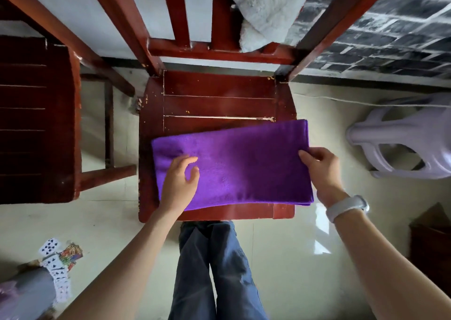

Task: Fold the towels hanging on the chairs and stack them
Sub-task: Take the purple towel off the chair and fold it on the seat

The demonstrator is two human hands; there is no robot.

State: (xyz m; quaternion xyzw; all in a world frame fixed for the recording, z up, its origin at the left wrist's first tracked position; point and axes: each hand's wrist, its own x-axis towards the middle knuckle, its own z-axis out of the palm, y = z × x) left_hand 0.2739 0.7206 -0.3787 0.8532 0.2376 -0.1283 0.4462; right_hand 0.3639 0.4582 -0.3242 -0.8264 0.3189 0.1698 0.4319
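Observation:
A purple towel (244,165), folded into a long flat rectangle, lies across the front of the red wooden chair seat (219,92). My left hand (179,180) rests on the towel's left part with relaxed fingers. My right hand (322,168) pinches the towel's right edge between thumb and fingers. A fluffy white towel (263,14) hangs over the backrest of the same chair, at its right side.
A second red wooden chair (36,119) stands to the left. A white plastic stool (410,139) lies tipped on the floor at the right. Playing cards (58,266) are scattered on the floor at lower left. A dark brick wall (390,31) rises behind.

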